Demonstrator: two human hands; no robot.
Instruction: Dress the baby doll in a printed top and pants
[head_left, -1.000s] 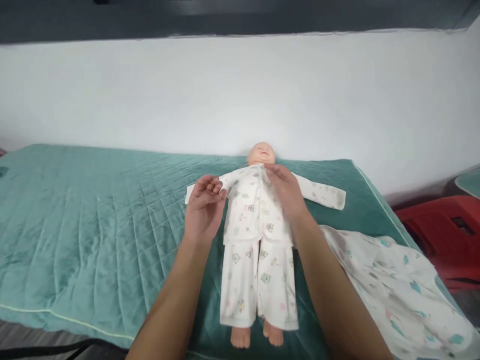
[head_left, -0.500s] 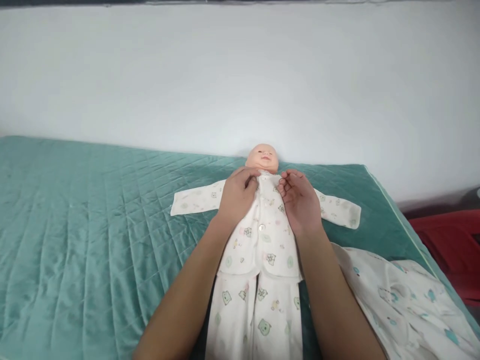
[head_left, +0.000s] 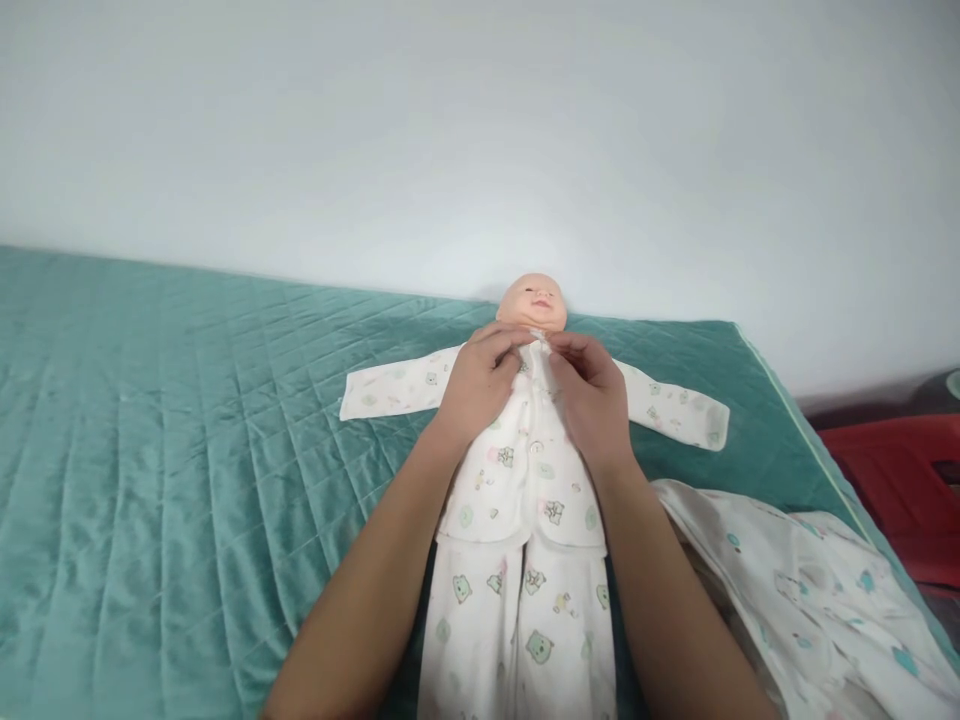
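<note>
Doll [head_left: 534, 300], one: left hand [head_left: 480, 390], right hand [head_left: 594, 402] pinch its shirt [head_left: 525, 475].

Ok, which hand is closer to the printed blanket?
Right. The right hand holds the shirt collar on the side toward the printed blanket; the left hand is across the doll, farther off.

A bed [head_left: 150, 420] under a teal quilted cover is carrying a doll [head_left: 525, 480] lying on its back, with a printed white cloth [head_left: 810, 590] lying just beside it.
</note>
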